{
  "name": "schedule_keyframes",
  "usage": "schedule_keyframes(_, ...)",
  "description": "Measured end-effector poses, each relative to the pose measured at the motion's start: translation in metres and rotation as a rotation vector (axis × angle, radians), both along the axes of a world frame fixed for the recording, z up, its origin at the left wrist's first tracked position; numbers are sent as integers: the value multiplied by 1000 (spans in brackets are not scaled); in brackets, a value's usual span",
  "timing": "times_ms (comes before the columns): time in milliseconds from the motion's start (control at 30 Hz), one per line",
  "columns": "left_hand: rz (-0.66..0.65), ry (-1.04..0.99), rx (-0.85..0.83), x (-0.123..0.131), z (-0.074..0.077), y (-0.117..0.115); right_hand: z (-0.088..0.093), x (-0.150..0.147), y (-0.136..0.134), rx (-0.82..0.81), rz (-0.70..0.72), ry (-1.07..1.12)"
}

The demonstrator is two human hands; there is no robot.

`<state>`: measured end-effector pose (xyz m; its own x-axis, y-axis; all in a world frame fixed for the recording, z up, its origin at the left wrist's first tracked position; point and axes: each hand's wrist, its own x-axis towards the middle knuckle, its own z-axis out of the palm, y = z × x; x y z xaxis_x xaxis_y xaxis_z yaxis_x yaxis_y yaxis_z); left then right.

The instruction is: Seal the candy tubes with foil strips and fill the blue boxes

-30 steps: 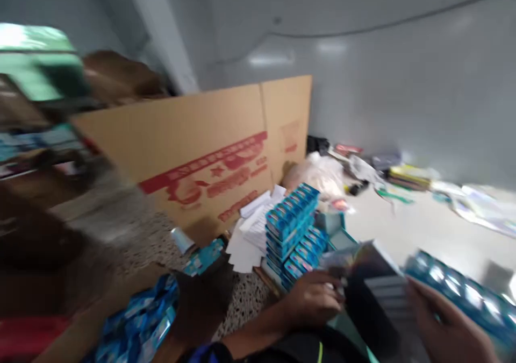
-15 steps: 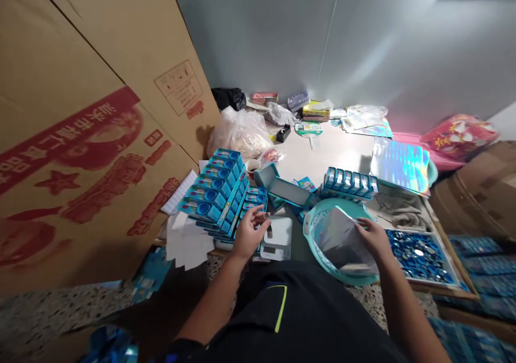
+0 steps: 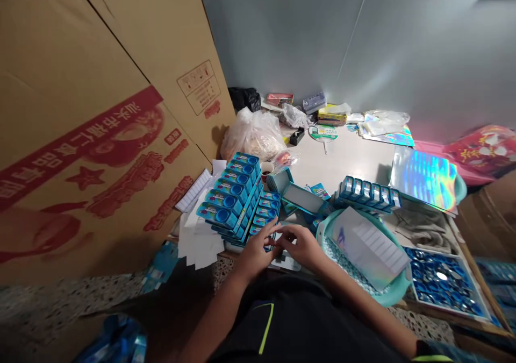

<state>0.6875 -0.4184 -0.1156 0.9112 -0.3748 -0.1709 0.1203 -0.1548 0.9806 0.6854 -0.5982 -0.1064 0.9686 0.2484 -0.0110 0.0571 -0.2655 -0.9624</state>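
Note:
My left hand (image 3: 257, 251) and my right hand (image 3: 301, 246) meet with bent, pinched fingertips above a white digital scale (image 3: 287, 262), which they partly cover. Anything between the fingertips is too small or hidden to make out. Close beside my left hand stands a stack of small blue boxes (image 3: 226, 201) with round windows. A shorter row of blue boxes (image 3: 266, 212) reaches up to my fingers. To the right of my right hand is a teal basin (image 3: 393, 294) of small pale pieces, with a white sheet with stripes (image 3: 368, 247) lying over them.
An opened blue carton (image 3: 302, 197) lies behind the hands. More blue boxes (image 3: 368, 193) stand behind the basin. On the right is a tray of shiny blue pieces (image 3: 443, 279). A large cardboard box (image 3: 121, 110) rises at the left, near a plastic bag (image 3: 253, 134).
My right hand has let go of the sheet, which now lies in the basin, and has moved left to join my left hand over the scale. The view has shifted slightly.

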Motion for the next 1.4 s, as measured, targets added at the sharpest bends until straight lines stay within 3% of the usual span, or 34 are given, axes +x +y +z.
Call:
schedule_keyframes(100, 78, 133, -84, -2, -8, 5, -12, 8, 3, 65, -103, 53)
schedule_keyframes(233, 87, 199, -22, 4, -16, 12, -17, 19, 3, 188, -256, 112)
schedule_keyframes(400, 176, 182, -9, 18, -24, 8, -28, 31, 10, 340, -474, 218)
schedule_keyframes(667, 354, 79, 136, 48, -29, 2, -69, 37, 8, 536, -712, 451)
schedule_keyframes(833, 338, 100, 137, 44, -26, -7, -61, 29, 6, 684, -686, 538)
schedule_keyframes(1033, 262, 252, -25, 36, -31, -21, -45, 32, 11, 808, -567, 607)
schedule_keyframes(1233, 387, 216, -148, 40, -31, -16, -54, 41, 12, 820, -558, 633)
schedule_keyframes(1400, 397, 155, -121, 43, -34, -16, -59, 42, 14, 818, -528, 649)
